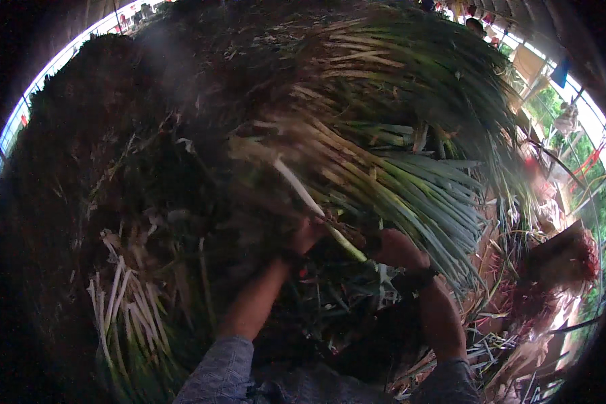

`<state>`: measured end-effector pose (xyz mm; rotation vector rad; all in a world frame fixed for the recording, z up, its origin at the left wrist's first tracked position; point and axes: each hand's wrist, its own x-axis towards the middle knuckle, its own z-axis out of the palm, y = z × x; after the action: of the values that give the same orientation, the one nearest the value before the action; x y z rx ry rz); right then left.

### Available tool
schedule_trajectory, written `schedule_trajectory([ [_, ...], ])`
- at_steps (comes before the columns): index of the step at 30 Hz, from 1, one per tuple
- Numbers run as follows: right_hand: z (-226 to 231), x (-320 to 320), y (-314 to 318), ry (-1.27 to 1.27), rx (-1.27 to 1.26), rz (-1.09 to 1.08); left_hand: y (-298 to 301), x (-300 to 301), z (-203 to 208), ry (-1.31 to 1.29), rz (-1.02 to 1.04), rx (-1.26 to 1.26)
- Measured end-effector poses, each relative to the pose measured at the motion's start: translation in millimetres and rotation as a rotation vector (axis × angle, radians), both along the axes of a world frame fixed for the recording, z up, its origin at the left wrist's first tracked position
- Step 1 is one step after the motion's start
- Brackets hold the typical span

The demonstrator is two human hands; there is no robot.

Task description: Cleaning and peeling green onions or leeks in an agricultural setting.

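A long green onion (pixel 296 185) slants between my hands, its white end up and to the left and its greener part down toward the right. My left hand (pixel 308 234) is closed around the stalk near its middle. Close to the green part, my right hand (pixel 400 250) has its fingers curled in. Dark brown, dry-looking leaf matter (pixel 350 232) lies between the two hands; what the right fingers grip is hidden. Just beyond my right hand spreads a big heap of unpeeled green onions (pixel 384 175), brownish at the stalks and green at the leaves.
At the lower left lies a bunch of green onions with clean white stalks (pixel 135 303). Leaf scraps (pixel 343 296) litter the space below my hands. A reddish mesh sack (pixel 572 262) stands at the right. Dark piled plant matter (pixel 94 114) rises at the far left.
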<state>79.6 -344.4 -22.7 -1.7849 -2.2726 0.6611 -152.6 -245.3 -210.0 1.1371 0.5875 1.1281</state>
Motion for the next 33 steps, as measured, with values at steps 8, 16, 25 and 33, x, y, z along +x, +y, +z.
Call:
schedule_trajectory([
  [8, 2.7, 20.9, -16.0, 0.171, 0.029, -0.125, -0.1, -57.9, 69.3, -0.56, -0.03, -0.279],
  [16, 7.5, 20.3, -43.9, -0.078, -0.083, 0.142, 25.8, -84.8, 91.4, -0.411, 0.368, -0.366],
  [25, -35.7, 60.4, -41.1, -0.082, 0.117, 0.04, 37.8, -109.9, 190.0, -0.197, 0.517, -0.159],
  [33, -5.3, 66.8, -36.8, -0.004, -0.006, -0.305, 40.1, -262.7, 386.1, 0.239, 0.791, 0.112],
])
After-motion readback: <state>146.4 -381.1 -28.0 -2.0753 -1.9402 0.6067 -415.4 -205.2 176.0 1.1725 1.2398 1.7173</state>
